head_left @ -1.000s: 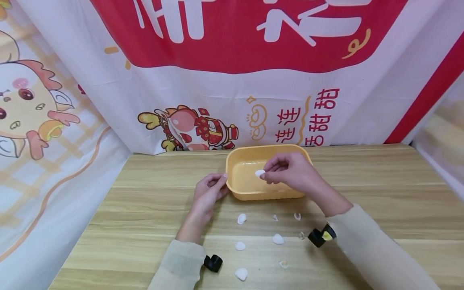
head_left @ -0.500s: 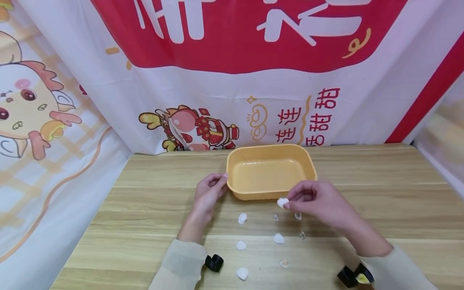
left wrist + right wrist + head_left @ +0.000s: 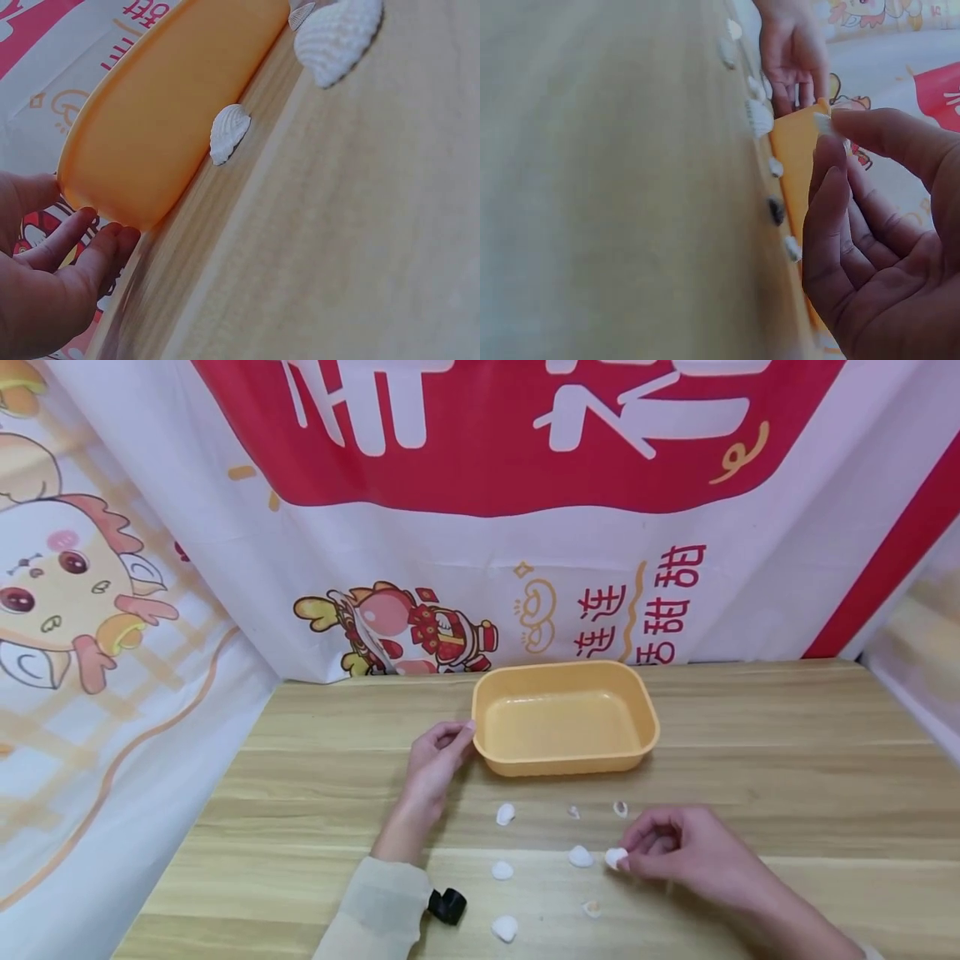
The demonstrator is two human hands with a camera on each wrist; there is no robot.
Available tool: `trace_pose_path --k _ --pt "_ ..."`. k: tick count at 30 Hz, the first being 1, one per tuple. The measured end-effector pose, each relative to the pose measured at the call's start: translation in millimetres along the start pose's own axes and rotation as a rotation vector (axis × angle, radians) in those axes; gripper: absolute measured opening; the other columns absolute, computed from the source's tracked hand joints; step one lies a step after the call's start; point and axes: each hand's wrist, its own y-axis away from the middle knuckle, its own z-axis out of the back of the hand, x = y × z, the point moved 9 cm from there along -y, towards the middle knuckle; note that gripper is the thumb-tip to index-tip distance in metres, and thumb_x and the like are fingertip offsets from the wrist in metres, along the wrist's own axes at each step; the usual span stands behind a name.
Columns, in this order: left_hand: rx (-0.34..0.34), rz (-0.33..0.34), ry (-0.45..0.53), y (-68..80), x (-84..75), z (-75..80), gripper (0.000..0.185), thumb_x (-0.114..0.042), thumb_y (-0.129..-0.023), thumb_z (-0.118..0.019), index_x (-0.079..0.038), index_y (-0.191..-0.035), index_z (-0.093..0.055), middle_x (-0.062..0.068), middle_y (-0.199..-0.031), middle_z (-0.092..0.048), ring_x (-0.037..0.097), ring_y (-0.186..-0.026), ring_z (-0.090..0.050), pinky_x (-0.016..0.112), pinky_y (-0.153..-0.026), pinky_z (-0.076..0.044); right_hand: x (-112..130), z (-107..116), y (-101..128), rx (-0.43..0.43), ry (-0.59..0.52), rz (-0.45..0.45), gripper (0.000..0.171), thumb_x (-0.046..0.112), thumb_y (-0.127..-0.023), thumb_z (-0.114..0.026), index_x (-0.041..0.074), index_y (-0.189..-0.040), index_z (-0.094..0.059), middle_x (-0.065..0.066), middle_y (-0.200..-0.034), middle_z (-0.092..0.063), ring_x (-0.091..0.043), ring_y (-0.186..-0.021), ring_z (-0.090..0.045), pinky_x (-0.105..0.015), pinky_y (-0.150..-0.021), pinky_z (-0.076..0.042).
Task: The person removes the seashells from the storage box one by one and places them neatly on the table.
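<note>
A yellow plastic tub (image 3: 566, 766) stands at the back of the wooden table, with no shells inside. My left hand (image 3: 433, 770) holds its left end, the thumb at the rim and fingertips against the outer wall, as the left wrist view shows. Between thumb and fingers of my right hand (image 3: 693, 853) I pinch a white seashell (image 3: 616, 858), low over the table in front of the tub. Just left of it lies another white shell (image 3: 580, 857). In the right wrist view the pinched shell (image 3: 823, 123) is partly covered by fingertips.
Several more shells lie spread before the tub: a left column with a front shell (image 3: 505, 928), an orange-tinged one (image 3: 592, 909), and small ones (image 3: 620, 809) near the tub. A printed cloth (image 3: 420, 543) hangs behind the table's back edge.
My right hand has moved from over the tub, toward me and to the right, still pinching the white seashell. The left hand stays at the tub's left end.
</note>
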Motion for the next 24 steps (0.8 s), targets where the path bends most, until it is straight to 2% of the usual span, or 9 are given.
trace_pose_path --k 4,9,19,24 --pt "0.000 -0.001 0.002 -0.3 -0.3 -1.4 0.034 -0.029 -0.103 -0.075 -0.005 -0.127 -0.070 0.011 -0.129 -0.069 0.018 -0.111 -0.067 0.037 -0.111 -0.058 -11 -2 9 0.029 -0.019 -0.053 0.025 0.017 -0.088 -0.087 0.001 -0.101 -0.074 -0.005 -0.082 -0.073 -0.009 -0.072 -0.067 -0.021 -0.060 -0.057" --pt "-0.004 0.001 0.008 -0.5 -0.2 -0.5 0.033 -0.027 -0.103 -0.075 -0.004 -0.127 -0.070 0.012 -0.129 -0.069 0.018 -0.111 -0.067 0.037 -0.112 -0.057 -19 -1 17 0.052 0.003 -0.081 0.024 0.020 -0.090 -0.086 0.003 -0.102 -0.074 -0.005 -0.079 -0.072 -0.011 -0.070 -0.067 -0.023 -0.058 -0.055" --pt "-0.003 -0.011 0.011 0.0 -1.1 -0.9 0.031 -0.026 -0.104 -0.074 -0.004 -0.126 -0.071 0.011 -0.127 -0.069 0.017 -0.110 -0.067 0.034 -0.108 -0.059 -23 -4 26 0.113 0.053 -0.027 0.018 0.022 -0.092 -0.086 0.008 -0.096 -0.075 0.003 -0.072 -0.069 -0.006 -0.064 -0.063 -0.021 -0.051 -0.051" --pt "-0.009 0.000 0.003 0.1 -0.2 -0.7 0.032 -0.028 -0.104 -0.074 -0.004 -0.126 -0.071 0.011 -0.127 -0.069 0.016 -0.110 -0.066 0.033 -0.106 -0.058 -26 -5 28 0.129 0.069 -0.028 0.017 0.021 -0.092 -0.086 0.008 -0.095 -0.075 0.003 -0.072 -0.069 -0.008 -0.062 -0.065 -0.023 -0.050 -0.055"
